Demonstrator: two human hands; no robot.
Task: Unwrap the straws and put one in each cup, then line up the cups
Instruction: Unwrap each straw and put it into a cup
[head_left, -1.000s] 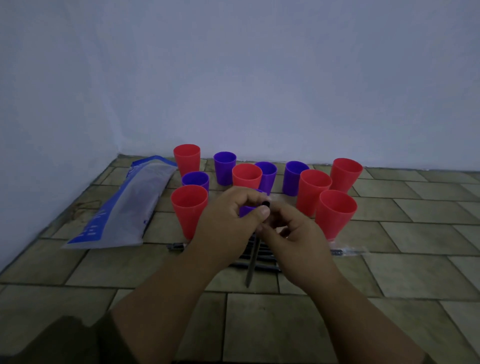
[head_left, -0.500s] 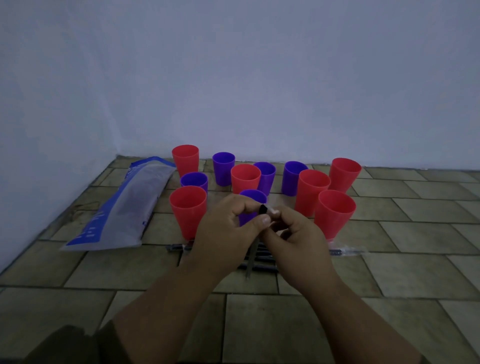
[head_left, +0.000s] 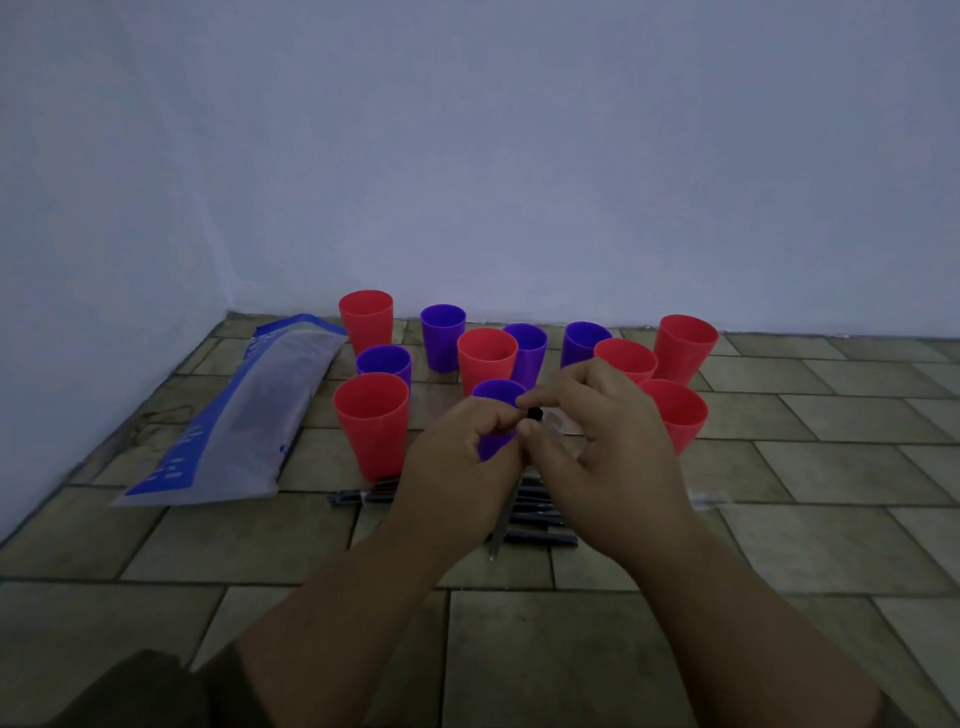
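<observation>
Far left: a blue-and-clear bag flat on the tiled floor, in the same spot as a second ago. Beside it, eleven upright cups clustered near the wall, none shifted. Front-left red cup nearest the bag, front purple cup in the middle, front-right red cup at the far side.

Left hand about where it was, fingers curled narrow round the straw just under its black tip. Straw held above the floor in front of the purple cup, tilted, its lower end hanging over the pile of wrapped straws on the tiles. Right hand higher than a second ago, now level with the tip. Forefinger and thumb pinched close at the tip, other fingers loosely bent. Just right of the tip, a pale strip of wrapper, not visible earlier.

Middle stretch of the straw hidden between the two hands. Cannot tell whether the right pinch sits on bare straw or on wrapper. Lower body of the purple cup mostly behind the left fingers. Middle red cup behind the right hand, only its rim showing. Pile partly under both wrists. Print on the bag too dim to read. Dark sleeve cut off at the bottom left.
</observation>
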